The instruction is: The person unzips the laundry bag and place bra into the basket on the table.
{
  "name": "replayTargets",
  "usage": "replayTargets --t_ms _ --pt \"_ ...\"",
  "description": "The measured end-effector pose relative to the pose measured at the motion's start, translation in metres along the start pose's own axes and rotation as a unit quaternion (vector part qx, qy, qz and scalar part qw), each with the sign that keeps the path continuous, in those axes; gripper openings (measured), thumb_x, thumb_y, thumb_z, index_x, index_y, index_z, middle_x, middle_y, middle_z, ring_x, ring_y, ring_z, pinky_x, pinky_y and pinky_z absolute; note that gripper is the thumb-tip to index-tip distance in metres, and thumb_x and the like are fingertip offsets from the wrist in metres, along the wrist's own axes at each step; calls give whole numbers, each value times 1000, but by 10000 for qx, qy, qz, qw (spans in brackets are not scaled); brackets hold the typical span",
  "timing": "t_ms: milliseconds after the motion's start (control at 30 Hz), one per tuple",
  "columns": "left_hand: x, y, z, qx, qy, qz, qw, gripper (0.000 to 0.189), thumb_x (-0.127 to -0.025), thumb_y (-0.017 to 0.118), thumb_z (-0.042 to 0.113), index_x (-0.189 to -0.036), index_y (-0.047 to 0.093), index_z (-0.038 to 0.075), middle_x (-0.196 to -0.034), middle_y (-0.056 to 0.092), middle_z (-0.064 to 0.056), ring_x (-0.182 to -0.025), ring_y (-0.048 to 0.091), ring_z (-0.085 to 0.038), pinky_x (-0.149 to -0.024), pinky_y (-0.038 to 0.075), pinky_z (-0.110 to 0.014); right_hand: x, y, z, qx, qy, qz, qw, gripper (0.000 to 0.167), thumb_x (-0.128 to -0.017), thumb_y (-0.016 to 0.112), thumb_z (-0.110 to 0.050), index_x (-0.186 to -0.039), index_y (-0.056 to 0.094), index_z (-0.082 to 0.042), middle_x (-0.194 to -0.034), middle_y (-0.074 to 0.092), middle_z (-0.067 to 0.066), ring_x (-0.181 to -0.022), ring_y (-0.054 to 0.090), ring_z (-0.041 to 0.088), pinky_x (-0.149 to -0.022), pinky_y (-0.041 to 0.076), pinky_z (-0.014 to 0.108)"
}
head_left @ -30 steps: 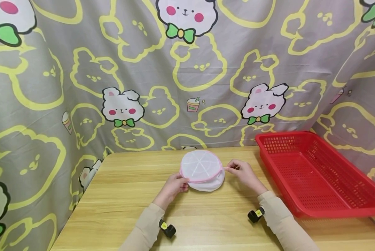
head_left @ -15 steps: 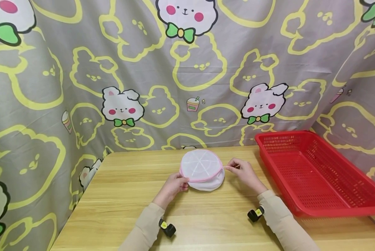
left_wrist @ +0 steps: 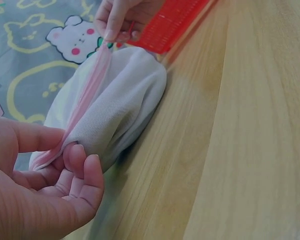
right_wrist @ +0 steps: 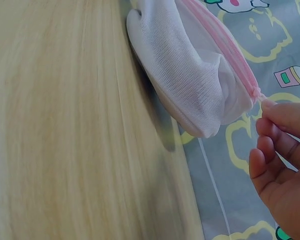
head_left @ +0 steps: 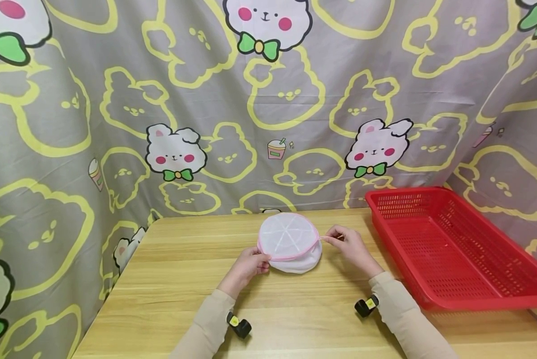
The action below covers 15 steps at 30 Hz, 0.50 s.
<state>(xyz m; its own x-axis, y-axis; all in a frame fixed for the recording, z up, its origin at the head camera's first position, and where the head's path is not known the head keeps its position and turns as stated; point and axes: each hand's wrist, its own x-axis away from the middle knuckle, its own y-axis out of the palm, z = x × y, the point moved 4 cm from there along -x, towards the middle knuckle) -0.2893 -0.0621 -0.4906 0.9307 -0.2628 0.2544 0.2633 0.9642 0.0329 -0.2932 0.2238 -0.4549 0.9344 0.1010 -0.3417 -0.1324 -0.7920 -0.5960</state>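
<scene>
A round white mesh laundry bag [head_left: 288,234] with a pink zipper edge stands tilted over the middle of the table, its top disc marked by white spokes. At its lower left edge, my left hand [head_left: 249,268] pinches the rim between thumb and fingers. In the left wrist view the pink zipper [left_wrist: 92,87] runs from this pinch up to the other hand. My right hand [head_left: 350,249] pinches a short, thin pull [right_wrist: 260,96] at the zipper's right end. Soft mesh [right_wrist: 185,75] sags below the zipper in the right wrist view.
A red perforated plastic basket [head_left: 465,259] stands on the right of the wooden table [head_left: 169,279], close to my right forearm. Behind the table and along both sides hangs a grey curtain [head_left: 232,104] with cartoon prints. Each wrist wears a small black camera [head_left: 240,326].
</scene>
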Motion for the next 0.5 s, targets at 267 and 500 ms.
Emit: replayTargets --t_ms 267,500 --pt "1 -1 1 -8 10 46 10000 10 -91 58 3 -99 55 -3 -75 55 -2 -67 55 -12 -65 54 -22 0 0 -2 -84 -123 -29 9999 10 -88 71 -19 -83 67 -11 -79 67 2 -70 54 4 -64 46 19" --pt "0 -4 1 15 34 131 9999 9 -92 60 8 -92 56 0 -75 56 -2 -67 56 -12 -65 54 -23 0 1 1 -253 -72 -159 9995 9 -86 73 -17 -82 67 -11 -78 67 3 -68 53 4 -62 46 19"
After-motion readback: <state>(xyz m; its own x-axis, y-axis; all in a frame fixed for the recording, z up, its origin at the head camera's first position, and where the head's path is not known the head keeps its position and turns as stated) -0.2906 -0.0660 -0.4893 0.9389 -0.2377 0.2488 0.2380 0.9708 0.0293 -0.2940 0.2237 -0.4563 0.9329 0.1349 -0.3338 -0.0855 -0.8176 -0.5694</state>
